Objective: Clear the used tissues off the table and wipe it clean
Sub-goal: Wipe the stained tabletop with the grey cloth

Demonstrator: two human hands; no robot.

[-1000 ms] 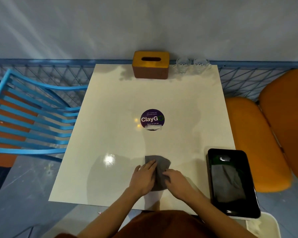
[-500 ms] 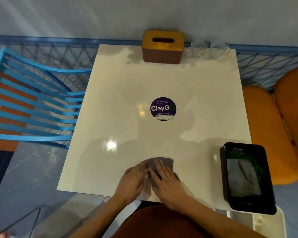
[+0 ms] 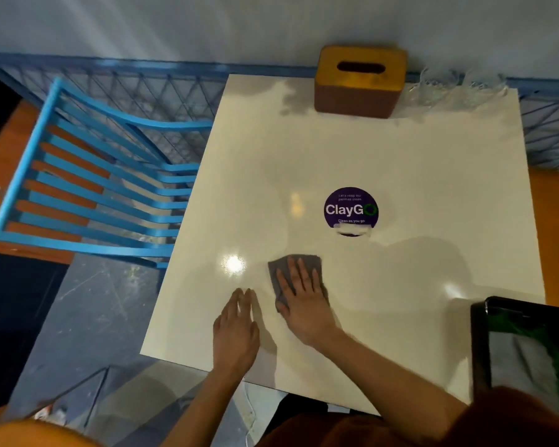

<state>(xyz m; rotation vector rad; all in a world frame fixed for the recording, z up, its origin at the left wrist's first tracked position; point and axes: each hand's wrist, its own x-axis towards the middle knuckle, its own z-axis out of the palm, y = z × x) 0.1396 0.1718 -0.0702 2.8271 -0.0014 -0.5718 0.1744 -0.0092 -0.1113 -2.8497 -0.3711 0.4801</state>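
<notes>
right hand [image 3: 305, 293] flat, fingers straight, pressing grey cloth [image 3: 291, 266] on white table [image 3: 400, 162]; left hand [image 3: 236, 327] flat on table beside it, holding nothing

The worktop [image 3: 400, 156] is a smooth, cream, high-gloss slab that mirrors lights as bright spots. The grey cloth [image 3: 283, 266] on it looks soft and matt. At the far edge the tissue box [image 3: 359, 85] looks like matt wood, with a paler top over darker sides. The black tray [image 3: 477, 343] at the near right is glossy, like plastic. The blue chair [image 3: 162, 124] on the left has smooth painted slats. The floor [image 3: 88, 317] below is dull and scuffed.
</notes>
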